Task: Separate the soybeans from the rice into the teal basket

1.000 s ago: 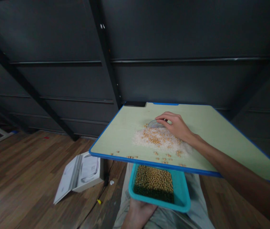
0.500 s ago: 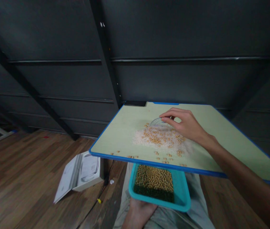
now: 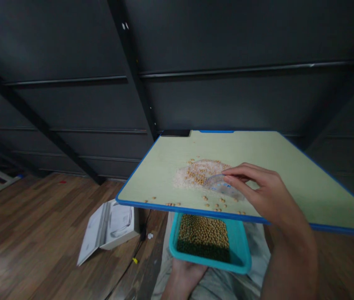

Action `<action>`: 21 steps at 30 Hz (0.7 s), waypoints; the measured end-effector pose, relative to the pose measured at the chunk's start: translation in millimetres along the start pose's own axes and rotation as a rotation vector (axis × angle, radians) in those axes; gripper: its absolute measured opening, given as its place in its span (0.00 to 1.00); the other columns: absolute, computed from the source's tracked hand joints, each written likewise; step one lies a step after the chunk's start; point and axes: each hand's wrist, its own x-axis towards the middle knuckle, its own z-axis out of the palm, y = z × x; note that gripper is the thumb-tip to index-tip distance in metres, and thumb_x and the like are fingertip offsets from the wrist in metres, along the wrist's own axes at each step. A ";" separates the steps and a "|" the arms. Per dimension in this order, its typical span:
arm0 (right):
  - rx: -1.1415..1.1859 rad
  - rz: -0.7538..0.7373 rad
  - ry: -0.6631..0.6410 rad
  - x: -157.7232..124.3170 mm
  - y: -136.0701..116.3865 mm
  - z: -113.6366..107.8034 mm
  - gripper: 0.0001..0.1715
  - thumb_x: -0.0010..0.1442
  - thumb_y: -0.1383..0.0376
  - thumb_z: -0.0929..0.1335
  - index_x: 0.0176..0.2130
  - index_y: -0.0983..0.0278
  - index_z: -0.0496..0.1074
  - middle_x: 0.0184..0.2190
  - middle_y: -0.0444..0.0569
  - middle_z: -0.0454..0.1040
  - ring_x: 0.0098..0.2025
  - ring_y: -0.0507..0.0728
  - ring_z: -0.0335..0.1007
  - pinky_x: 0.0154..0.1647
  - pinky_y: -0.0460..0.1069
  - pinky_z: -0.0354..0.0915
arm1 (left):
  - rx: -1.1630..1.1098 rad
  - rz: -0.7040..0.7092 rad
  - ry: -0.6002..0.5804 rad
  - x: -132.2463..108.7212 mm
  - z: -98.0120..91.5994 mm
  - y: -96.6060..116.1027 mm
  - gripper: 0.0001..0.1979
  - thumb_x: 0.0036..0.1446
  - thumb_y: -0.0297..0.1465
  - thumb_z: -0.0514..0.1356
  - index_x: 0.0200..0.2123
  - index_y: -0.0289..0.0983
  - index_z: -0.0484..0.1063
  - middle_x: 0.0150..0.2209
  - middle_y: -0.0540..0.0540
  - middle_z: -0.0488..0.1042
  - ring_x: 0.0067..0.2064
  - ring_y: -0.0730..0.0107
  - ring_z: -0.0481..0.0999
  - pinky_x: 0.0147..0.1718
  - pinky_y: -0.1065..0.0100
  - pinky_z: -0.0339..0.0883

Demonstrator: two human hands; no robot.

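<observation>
- We grip a clear plastic piece (image 3: 222, 185) with our right hand (image 3: 267, 196), thumb below and fingertips closed on its upper edge. It is tilted, and its lower edge is at or just above the surface (image 3: 289, 166); we cannot tell if it touches.
- The piece is near the front edge of the surface, roughly at the middle of that edge, just on the near right side of a pile of white grains and tan beans (image 3: 195, 173).
- The pile lies toward the middle of the surface, closer to the left edge than to the right.
- Loose beans (image 3: 217, 205) are scattered between the pile and the front edge, and a few more lie along that edge toward the front left corner.
- Below the front edge, over our lap (image 3: 258, 250), sits a teal tray (image 3: 242, 254) filled with beans (image 3: 203, 235).
- Our left hand (image 3: 183, 279) is under the near left part of the tray. Its fingers are hidden, so we cannot tell if it grips or only props the tray.
- A flat black thing (image 3: 176, 133) lies at the far left corner of the surface.
- On the wooden floor (image 3: 39, 233), left of the surface, lies an open white box (image 3: 111, 225).
- A dark panelled wall (image 3: 227, 96) stands behind the far edge.
</observation>
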 end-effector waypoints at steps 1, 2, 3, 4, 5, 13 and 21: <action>0.020 0.012 -0.005 -3.1 0.4 3.9 0.06 0.62 0.67 0.69 0.39 0.57 0.77 0.39 0.42 0.79 0.42 0.53 0.74 0.45 0.48 0.67 | -0.035 -0.010 -0.068 0.7 -1.7 -0.3 0.18 0.54 0.45 0.57 0.41 0.44 0.78 0.48 0.47 0.81 0.54 0.49 0.75 0.55 0.51 0.68; 0.035 0.015 -0.023 -5.4 0.8 7.7 0.06 0.62 0.67 0.69 0.39 0.57 0.77 0.39 0.42 0.79 0.42 0.53 0.74 0.45 0.48 0.67 | -0.076 -0.023 -0.143 1.5 -3.4 -0.8 0.17 0.55 0.44 0.57 0.42 0.44 0.78 0.47 0.47 0.82 0.53 0.50 0.76 0.56 0.52 0.68; 0.047 0.014 -0.043 -7.1 1.3 11.1 0.06 0.63 0.67 0.69 0.39 0.57 0.77 0.39 0.42 0.79 0.42 0.53 0.74 0.46 0.49 0.67 | -0.119 -0.038 -0.218 2.2 -4.8 -1.2 0.17 0.55 0.43 0.57 0.43 0.44 0.78 0.47 0.48 0.82 0.53 0.51 0.76 0.56 0.53 0.68; 0.058 0.013 -0.066 -8.0 1.8 14.1 0.07 0.63 0.67 0.69 0.40 0.57 0.77 0.39 0.41 0.79 0.42 0.53 0.74 0.46 0.49 0.66 | -0.158 -0.051 -0.279 2.6 -5.5 -1.6 0.16 0.56 0.42 0.57 0.44 0.44 0.77 0.47 0.48 0.82 0.53 0.52 0.76 0.57 0.54 0.67; 0.066 0.011 -0.087 -8.5 2.3 16.7 0.07 0.63 0.67 0.69 0.40 0.57 0.77 0.39 0.41 0.79 0.42 0.53 0.74 0.47 0.49 0.66 | -0.187 -0.059 -0.319 2.8 -5.7 -1.9 0.16 0.56 0.41 0.57 0.45 0.44 0.77 0.47 0.49 0.82 0.53 0.52 0.75 0.57 0.54 0.67; 0.091 0.026 -0.168 -8.3 5.2 24.9 0.06 0.63 0.66 0.69 0.40 0.57 0.77 0.39 0.42 0.79 0.42 0.53 0.74 0.46 0.49 0.67 | -0.233 -0.053 -0.363 1.7 -1.7 -1.4 0.15 0.57 0.41 0.57 0.46 0.48 0.76 0.47 0.50 0.82 0.58 0.54 0.72 0.59 0.53 0.65; 0.072 0.040 -0.211 -7.5 5.5 27.8 0.07 0.63 0.66 0.68 0.40 0.57 0.78 0.39 0.43 0.79 0.41 0.54 0.74 0.45 0.51 0.67 | -0.266 -0.047 -0.412 0.7 3.0 -1.2 0.18 0.58 0.40 0.55 0.51 0.49 0.72 0.56 0.53 0.76 0.59 0.54 0.70 0.59 0.54 0.65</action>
